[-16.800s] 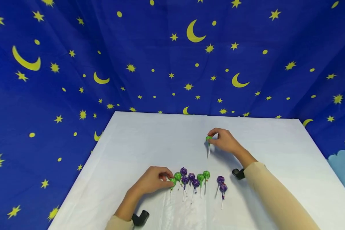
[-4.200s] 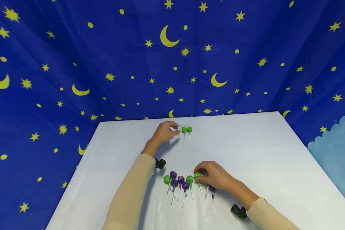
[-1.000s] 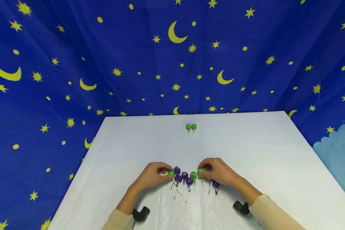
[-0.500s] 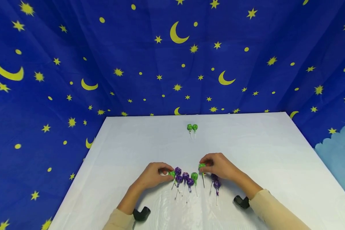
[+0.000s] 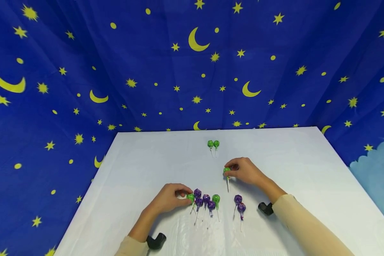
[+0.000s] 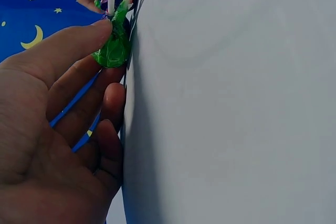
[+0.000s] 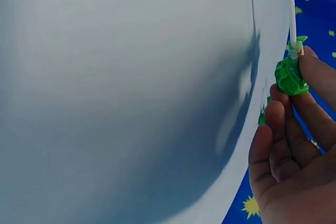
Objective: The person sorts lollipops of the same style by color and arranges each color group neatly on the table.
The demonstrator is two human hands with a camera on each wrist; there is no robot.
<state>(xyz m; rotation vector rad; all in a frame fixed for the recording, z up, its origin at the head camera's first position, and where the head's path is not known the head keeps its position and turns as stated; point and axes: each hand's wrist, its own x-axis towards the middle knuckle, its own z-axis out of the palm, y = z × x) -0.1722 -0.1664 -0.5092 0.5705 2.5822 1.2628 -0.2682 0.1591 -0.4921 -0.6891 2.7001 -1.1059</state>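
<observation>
My right hand pinches a green-wrapped lollipop by its head, with the white stick pointing toward me. The right wrist view shows that lollipop between thumb and fingers, off the table. At the left end of the front cluster, my left hand holds another green lollipop between thumb and fingers; its head also appears in the left wrist view. Beside it lie several purple lollipops and one green lollipop. Farther back, two green lollipops lie side by side.
Two purple lollipops lie right of the cluster, below my right forearm. The white-covered table ends at a blue curtain with stars and moons. Black wrist-worn pieces stick out near both wrists.
My right hand has lifted its green lollipop from the front group and carried it back, uncovering the two purple ones. The left hand stays on its green lollipop; earlier it was beside the back pair.
</observation>
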